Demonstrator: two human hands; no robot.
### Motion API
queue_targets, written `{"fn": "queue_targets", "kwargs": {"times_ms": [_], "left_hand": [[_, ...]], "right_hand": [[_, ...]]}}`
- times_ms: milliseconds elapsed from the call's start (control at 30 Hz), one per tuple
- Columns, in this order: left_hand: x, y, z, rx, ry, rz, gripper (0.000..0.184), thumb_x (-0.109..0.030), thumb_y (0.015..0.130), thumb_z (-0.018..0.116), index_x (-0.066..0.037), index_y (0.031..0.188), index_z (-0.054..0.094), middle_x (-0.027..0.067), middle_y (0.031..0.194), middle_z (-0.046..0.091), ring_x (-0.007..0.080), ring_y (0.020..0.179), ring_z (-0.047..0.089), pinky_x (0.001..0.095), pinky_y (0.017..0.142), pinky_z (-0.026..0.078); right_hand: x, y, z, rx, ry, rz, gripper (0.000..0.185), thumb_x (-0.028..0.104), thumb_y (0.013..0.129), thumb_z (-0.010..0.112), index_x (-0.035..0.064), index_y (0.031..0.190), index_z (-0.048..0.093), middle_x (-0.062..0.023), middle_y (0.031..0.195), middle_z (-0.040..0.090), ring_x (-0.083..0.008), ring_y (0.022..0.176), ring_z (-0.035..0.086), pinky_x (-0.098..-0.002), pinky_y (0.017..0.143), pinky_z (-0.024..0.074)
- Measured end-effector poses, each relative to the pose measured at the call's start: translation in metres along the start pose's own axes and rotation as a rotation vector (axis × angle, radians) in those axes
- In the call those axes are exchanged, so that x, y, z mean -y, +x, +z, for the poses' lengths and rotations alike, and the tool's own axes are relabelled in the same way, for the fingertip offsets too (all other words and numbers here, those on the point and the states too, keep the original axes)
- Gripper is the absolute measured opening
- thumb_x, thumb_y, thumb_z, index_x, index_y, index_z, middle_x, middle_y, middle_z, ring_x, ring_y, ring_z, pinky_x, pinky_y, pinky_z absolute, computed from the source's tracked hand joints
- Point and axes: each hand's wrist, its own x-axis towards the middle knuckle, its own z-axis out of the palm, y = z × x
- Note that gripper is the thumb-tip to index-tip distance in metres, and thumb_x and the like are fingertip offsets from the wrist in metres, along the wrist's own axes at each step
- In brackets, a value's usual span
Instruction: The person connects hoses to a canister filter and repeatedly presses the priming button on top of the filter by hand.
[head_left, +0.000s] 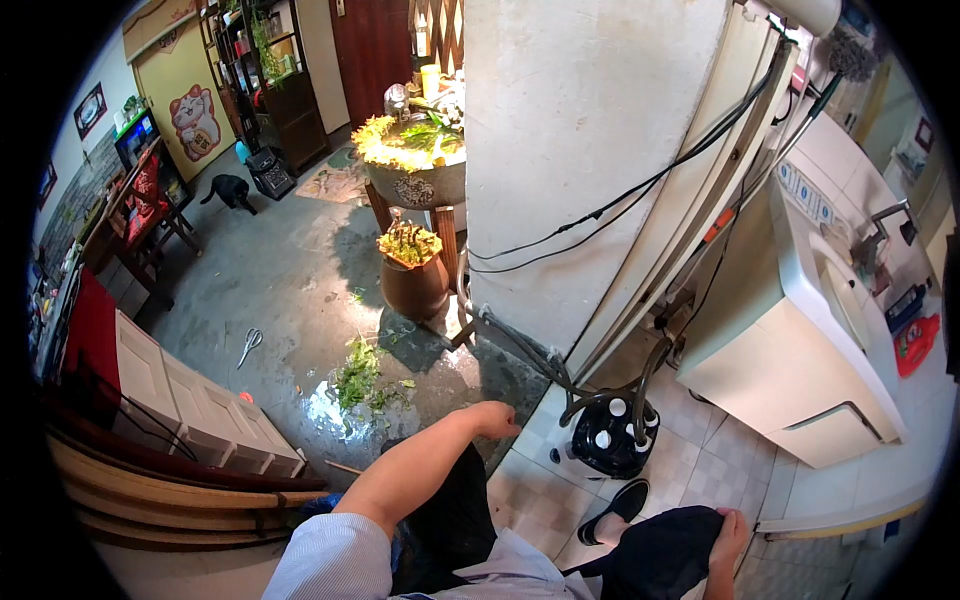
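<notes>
My left hand (493, 420) hangs above the floor edge with its fingers curled in; nothing shows sticking out of it. Just right of it, a black canister (617, 435) with white caps stands on the tiles, thick grey hoses (570, 385) joined to its top. My right hand (730, 540) rests against my bent knee in black trousers (665, 555), fingers laid along the cloth. Beyond my left arm, a pile of cut green plants (360, 375) lies on the wet concrete. Scissors (250, 345) with pale handles lie farther left.
A brown pot (415, 285) and a raised stone basin (420, 185) with plants stand ahead. To the right is a white sink cabinet (790, 350). Black cables (630, 185) hang along the wall. A black cat (230, 190) is at the back left, near a wooden chair (150, 220).
</notes>
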Motion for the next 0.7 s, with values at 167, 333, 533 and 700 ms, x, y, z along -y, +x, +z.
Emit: {"fn": "queue_targets", "kwargs": {"times_ms": [167, 333, 533, 700], "left_hand": [[0.0001, 0.0014, 0.0003, 0.015, 0.005, -0.016, 0.039, -0.041, 0.079, 0.056, -0.004, 0.086, 0.063, 0.0119, 0.066, 0.062, 0.0244, 0.064, 0.061, 0.0378, 0.061, 0.046], [-0.0004, 0.0008, 0.0005, 0.011, -0.009, -0.028, 0.039, -0.041, 0.079, 0.056, -0.004, 0.086, 0.063, 0.0114, 0.066, 0.062, 0.0240, 0.063, 0.061, 0.0377, 0.061, 0.046], [-0.0041, -0.0027, -0.0030, 0.030, -0.003, -0.037, 0.039, -0.042, 0.079, 0.056, -0.004, 0.087, 0.062, 0.0110, 0.066, 0.062, 0.0237, 0.063, 0.061, 0.0374, 0.061, 0.046], [-0.0052, -0.0022, -0.0054, 0.048, 0.042, -0.006, 0.040, -0.042, 0.080, 0.055, -0.003, 0.087, 0.061, 0.0116, 0.067, 0.062, 0.0243, 0.063, 0.061, 0.0375, 0.061, 0.046]], "right_hand": [[0.0010, -0.0001, -0.0007, 0.013, 0.004, 0.004, 0.029, 0.016, 0.087, 0.039, -0.0032, 0.080, 0.060, -0.0126, 0.074, 0.061, -0.0219, 0.072, 0.057, -0.0315, 0.070, 0.0431], [0.0000, 0.0000, -0.0007, 0.007, -0.003, -0.009, 0.030, 0.016, 0.087, 0.039, -0.0035, 0.080, 0.060, -0.0137, 0.075, 0.062, -0.0234, 0.073, 0.057, -0.0324, 0.071, 0.0429], [0.0003, 0.0002, -0.0007, 0.007, -0.015, -0.001, 0.030, 0.016, 0.087, 0.039, -0.0036, 0.080, 0.060, -0.0138, 0.076, 0.062, -0.0233, 0.073, 0.057, -0.0322, 0.071, 0.0429], [-0.0029, 0.0006, 0.0004, 0.011, 0.012, -0.006, 0.029, 0.015, 0.087, 0.039, -0.0035, 0.080, 0.060, -0.0129, 0.074, 0.061, -0.0221, 0.072, 0.056, -0.0315, 0.070, 0.0429]]}}
